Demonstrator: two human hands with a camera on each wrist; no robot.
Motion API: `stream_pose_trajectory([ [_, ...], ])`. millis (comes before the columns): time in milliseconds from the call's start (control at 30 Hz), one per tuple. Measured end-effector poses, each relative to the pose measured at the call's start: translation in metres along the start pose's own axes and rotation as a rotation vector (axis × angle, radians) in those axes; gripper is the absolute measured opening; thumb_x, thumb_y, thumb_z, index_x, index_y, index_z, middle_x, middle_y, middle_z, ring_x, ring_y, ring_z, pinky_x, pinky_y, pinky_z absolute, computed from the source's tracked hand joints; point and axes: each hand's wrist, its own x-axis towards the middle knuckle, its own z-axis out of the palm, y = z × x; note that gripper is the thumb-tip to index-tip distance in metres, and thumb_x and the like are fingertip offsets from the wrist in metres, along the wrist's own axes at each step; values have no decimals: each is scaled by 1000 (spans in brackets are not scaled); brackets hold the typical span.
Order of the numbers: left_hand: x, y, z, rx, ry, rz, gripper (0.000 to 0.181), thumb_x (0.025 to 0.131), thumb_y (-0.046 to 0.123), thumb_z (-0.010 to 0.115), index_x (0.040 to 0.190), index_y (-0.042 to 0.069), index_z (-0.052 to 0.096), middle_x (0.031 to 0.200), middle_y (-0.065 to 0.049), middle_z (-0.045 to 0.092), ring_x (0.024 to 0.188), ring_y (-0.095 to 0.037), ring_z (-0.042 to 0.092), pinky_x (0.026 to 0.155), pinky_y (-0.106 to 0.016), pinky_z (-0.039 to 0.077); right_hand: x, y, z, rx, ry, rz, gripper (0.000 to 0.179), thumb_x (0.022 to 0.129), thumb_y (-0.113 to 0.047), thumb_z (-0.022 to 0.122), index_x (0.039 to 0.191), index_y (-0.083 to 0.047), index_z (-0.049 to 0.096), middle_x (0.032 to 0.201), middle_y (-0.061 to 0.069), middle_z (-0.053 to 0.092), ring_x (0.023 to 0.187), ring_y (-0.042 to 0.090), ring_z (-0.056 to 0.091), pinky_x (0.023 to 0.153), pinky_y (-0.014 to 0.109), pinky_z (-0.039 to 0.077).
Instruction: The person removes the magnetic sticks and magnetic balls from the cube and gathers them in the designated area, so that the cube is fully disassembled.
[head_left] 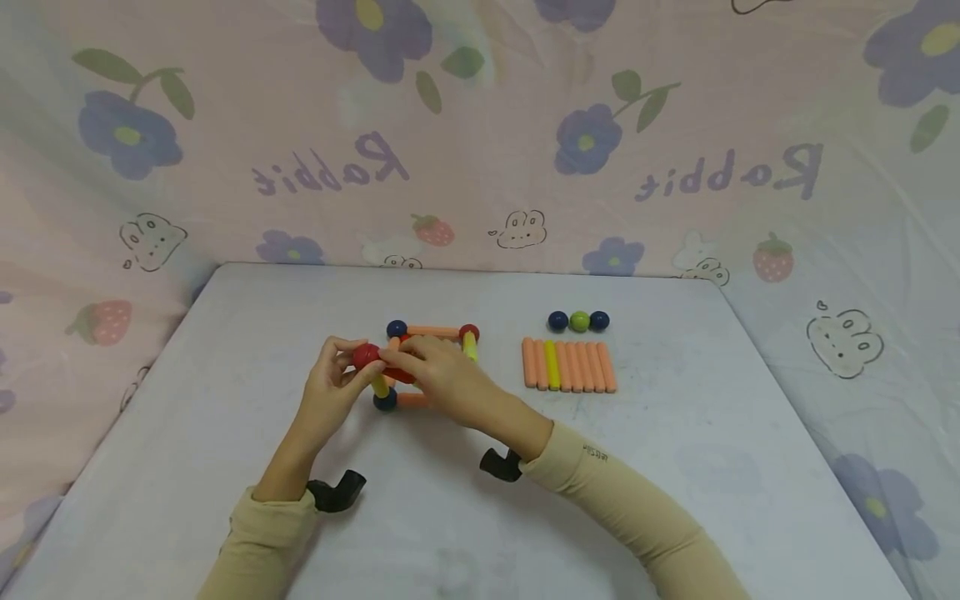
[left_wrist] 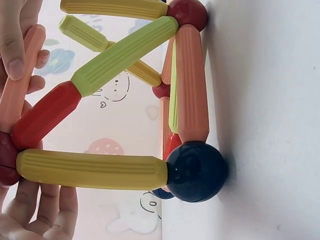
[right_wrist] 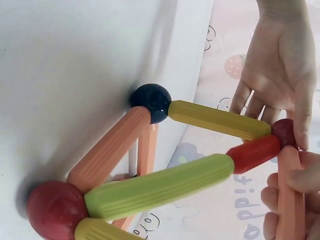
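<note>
Tabletop (head_left: 660,500): two hands (head_left: 327,387) (head_left: 453,381) grip one frame (left_wrist: 125,56) beside eight sticks (head_left: 576,367), three balls (head_left: 580,321).

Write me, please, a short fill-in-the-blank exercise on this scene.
The middle one of three loose balls is ____.
Among the loose sticks, the single differently coloured one is ____.
A yellow stick joins the red ball in the left hand to a second ball coloured ____.
The short stick between that red ball and a green stick is ____.
Missing words: green; yellow; dark blue; red.
</note>
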Motion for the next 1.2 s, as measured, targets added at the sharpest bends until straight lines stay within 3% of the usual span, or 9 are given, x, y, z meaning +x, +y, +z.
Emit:
stream_pose_trajectory([
  [200, -1, 0, 1, 15, 8, -1, 37, 97, 11, 57, 124, -4, 36, 124, -26, 57, 89, -3, 66, 80, -8, 52, -3, 0, -2, 24, 16, 0, 44, 83, -13, 75, 125, -14, 60, 109, 7, 64, 100, 17, 60, 84, 29, 58],
  [267, -1, 0, 1, 22, 16, -5, 38, 96, 12, 58, 124, -3, 37, 119, -18, 61, 87, -4, 66, 79, -9, 53, -6, 0, -5, 78, 22, 20, 47, 83, -7, 74, 127, -13, 58, 110, 8, 63, 106, 19, 60, 86, 28, 58],
  [433, -1, 1, 1, 27, 28, -3, 38, 96, 12, 58, 124, -3, 38, 118, -19, 61, 86, -4, 65, 78, -10, 52, -14, 2, -16, 300, 38, 163, 50, 87, 9, 59, 132, -12, 56, 121, 11, 58, 107, 22, 61, 80, 20, 59],
  [500, -1, 2, 2, 26, 27, 0, 38, 96, 11, 58, 124, -4, 38, 122, -28, 58, 86, -2, 65, 78, -9, 52, -18, 3, -20, 393, 68, 227, 46, 89, 6, 57, 132, -12, 56, 119, 12, 57, 98, 20, 61, 76, 19, 57],
  [600, -1, 1, 2, 23, 26, 4, 38, 96, 11, 58, 124, -4, 38, 124, -30, 57, 87, -2, 64, 79, -8, 52, -24, 10, -23, 493, 115, 304, 42, 90, 4, 57, 130, -10, 57, 110, 12, 56, 94, 20, 59, 80, 23, 58],
  [833, 1, -5, 1, 27, 24, 23, 38, 96, 13, 58, 124, -2, 37, 124, -26, 56, 89, -2, 64, 80, -7, 52, -36, 34, -26, 664, 186, 417, 34, 91, -2, 61, 124, -7, 56, 104, 15, 61, 84, 21, 60, 71, 23, 56],
  [1200, 0, -4, 2, 17, 17, -3, 40, 96, 13, 58, 125, -3, 36, 127, -28, 55, 91, -4, 65, 82, -5, 51, -52, 84, -17, 830, 120, 669, 37, 89, -3, 64, 122, -3, 49, 98, 20, 58, 75, 21, 69, 67, 25, 59],
])
